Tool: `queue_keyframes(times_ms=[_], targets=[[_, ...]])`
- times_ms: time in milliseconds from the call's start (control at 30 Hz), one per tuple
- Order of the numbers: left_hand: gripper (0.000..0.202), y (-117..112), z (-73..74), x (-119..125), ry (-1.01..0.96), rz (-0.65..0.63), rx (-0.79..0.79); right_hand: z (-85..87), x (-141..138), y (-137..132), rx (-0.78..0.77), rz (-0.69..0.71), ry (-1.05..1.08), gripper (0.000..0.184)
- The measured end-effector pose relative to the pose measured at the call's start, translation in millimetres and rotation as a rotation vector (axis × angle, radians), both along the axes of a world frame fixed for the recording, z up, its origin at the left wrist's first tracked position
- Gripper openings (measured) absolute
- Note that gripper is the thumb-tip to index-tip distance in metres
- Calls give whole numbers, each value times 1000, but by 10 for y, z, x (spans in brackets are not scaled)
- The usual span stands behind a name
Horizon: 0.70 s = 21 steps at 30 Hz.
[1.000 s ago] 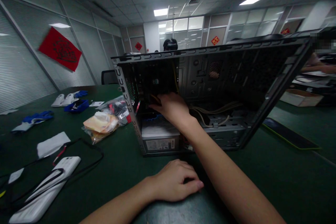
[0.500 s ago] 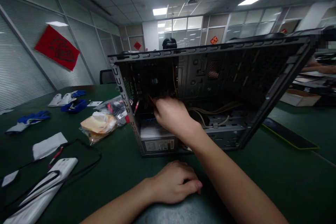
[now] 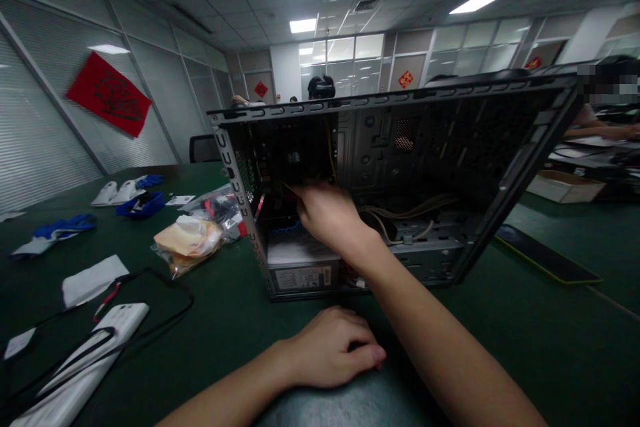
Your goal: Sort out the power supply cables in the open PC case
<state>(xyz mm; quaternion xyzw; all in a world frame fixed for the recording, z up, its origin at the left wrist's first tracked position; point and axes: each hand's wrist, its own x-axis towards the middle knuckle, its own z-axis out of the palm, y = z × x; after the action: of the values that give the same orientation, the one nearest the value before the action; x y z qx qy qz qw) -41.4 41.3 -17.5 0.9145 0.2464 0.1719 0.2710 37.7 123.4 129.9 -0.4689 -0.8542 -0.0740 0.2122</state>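
Observation:
An open black computer case stands on its side on the green table, its inside facing me. My right hand reaches into the case's left part, above the grey power supply, with fingers closed on a thin yellowish cable in the dark interior. My left hand rests on the table in front of the case, fingers curled loosely under, holding nothing that I can see. Beige cables run across the case floor to the right of my right hand.
Left of the case lie plastic bags of parts, blue-and-white gloves, a white paper, and a white device with black cable. A dark panel with a yellow-green edge lies at right. Another person's arm shows far right.
My right hand has shifted slightly inside the case, first drawing back and turning, then settling on the cable. My left hand has stayed on the table.

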Motion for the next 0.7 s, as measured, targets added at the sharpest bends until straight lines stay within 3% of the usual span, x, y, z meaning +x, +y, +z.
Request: queue_keyframes(times_ms=[233,367,500,600,700], targets=[[34,-1,16,-7,-25,15,-60,-13,9,8,24,1,21,40],[26,-22,8,5,-147,93,-259,20,1,-38,-18,-2,-2,31],[43,-2,-26,23,-572,293,-636,116,42,-133,-14,10,-3,29],[52,36,30,5,-906,399,-682,235,136,-209,22,-9,6,32],[51,65,200,-49,-1166,438,-775,353,280,-300,21,-20,-4,33]])
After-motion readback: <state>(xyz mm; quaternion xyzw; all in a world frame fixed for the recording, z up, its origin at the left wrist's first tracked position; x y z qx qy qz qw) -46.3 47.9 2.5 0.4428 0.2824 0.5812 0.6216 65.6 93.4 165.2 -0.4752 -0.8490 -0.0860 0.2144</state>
